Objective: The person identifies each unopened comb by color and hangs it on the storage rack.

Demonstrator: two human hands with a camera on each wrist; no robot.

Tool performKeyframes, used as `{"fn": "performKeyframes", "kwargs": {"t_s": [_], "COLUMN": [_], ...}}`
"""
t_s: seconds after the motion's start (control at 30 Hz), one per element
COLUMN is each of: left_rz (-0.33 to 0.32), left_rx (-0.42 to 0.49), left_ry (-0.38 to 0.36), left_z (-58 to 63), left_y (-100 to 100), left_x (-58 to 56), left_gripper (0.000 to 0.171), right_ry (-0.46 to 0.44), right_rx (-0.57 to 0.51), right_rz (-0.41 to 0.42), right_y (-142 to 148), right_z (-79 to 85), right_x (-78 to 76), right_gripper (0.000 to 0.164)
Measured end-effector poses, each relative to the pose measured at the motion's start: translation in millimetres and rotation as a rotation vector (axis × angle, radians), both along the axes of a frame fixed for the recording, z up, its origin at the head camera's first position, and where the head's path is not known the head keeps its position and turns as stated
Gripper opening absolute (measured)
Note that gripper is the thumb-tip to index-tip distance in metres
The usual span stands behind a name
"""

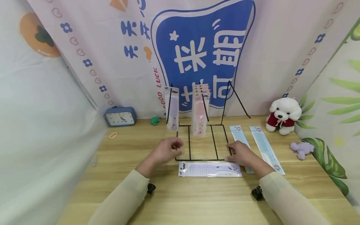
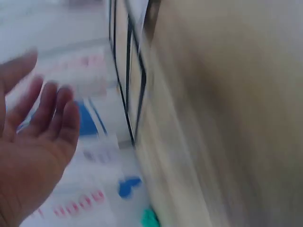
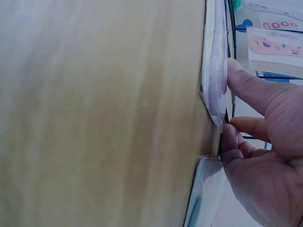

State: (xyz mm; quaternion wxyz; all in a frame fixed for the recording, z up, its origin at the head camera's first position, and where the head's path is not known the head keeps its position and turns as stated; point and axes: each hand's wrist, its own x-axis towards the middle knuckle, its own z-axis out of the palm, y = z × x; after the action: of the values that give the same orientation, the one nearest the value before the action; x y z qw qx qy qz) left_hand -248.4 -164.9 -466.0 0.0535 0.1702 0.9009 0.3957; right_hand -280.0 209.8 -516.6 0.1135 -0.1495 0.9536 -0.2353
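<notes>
A black wire display rack [image 1: 189, 143] stands on the table, bearing a packaged lilac comb [image 1: 173, 109] on its left hook and several packaged pink combs [image 1: 199, 115] on the middle one. My right hand [image 1: 242, 153] grips the rack's front right corner, thumb and fingertips at the wire. Beside the rack's left side is my left hand [image 1: 166, 152], blurred, its fingers loosely curved around nothing; the left wrist view shows the same hand [image 2: 42, 137] apart from the wire. Another packaged lilac comb [image 1: 209, 169] lies flat along the rack's front edge.
Two packaged blue combs [image 1: 264, 145] lie right of the rack, one partly behind my right hand. A plush dog [image 1: 284, 115] and a purple toy [image 1: 302, 150] sit further right. At left are a blue clock [image 1: 121, 117], a green claw clip [image 1: 154, 121] and a hair tie [image 1: 113, 135].
</notes>
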Motion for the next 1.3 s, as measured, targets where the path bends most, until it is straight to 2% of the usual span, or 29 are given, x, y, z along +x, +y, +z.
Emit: {"fn": "performKeyframes", "kwargs": {"t_s": [0.1,0.2,0.33,0.4,0.53,0.77,1.0,1.13,1.3], "left_rz": [-0.213,-0.344,-0.438,-0.461,-0.489,-0.464,-0.426,-0.328,-0.131], "left_rx": [-0.212,-0.391,-0.582,-0.638,-0.629,-0.499,-0.530,-0.550,-0.549], "left_ry": [0.057,0.123,0.211,0.242,0.272,0.205,0.219,0.205,0.138], "left_z": [-2.0,-8.5,-20.4,-25.6,-32.1,-32.7,-23.9,-25.6,-31.1], "left_y": [26,48,64,65,56,16,-39,-71,-104], "left_x": [17.9,31.4,40.1,41.2,40.2,41.8,47.2,43.7,31.3], "left_gripper": [0.039,0.045,0.050,0.049,0.043,0.046,0.054,0.061,0.071], "right_ry": [0.004,-0.004,0.000,0.003,0.017,0.040,0.032,0.021,0.008], "right_rx": [-0.005,-0.007,-0.004,-0.003,-0.004,-0.005,-0.011,-0.021,-0.026], "right_rz": [0.000,0.007,0.010,0.014,0.027,0.046,0.042,0.033,0.030], "right_y": [2,3,3,2,0,0,1,2,2], "right_z": [1.3,0.7,-1.4,-2.3,-1.5,4.1,4.5,4.3,4.0], "right_x": [0.1,0.2,-0.2,-0.4,0.0,0.3,1.5,2.7,3.6], "right_gripper": [0.073,0.074,0.073,0.073,0.073,0.076,0.077,0.076,0.077]}}
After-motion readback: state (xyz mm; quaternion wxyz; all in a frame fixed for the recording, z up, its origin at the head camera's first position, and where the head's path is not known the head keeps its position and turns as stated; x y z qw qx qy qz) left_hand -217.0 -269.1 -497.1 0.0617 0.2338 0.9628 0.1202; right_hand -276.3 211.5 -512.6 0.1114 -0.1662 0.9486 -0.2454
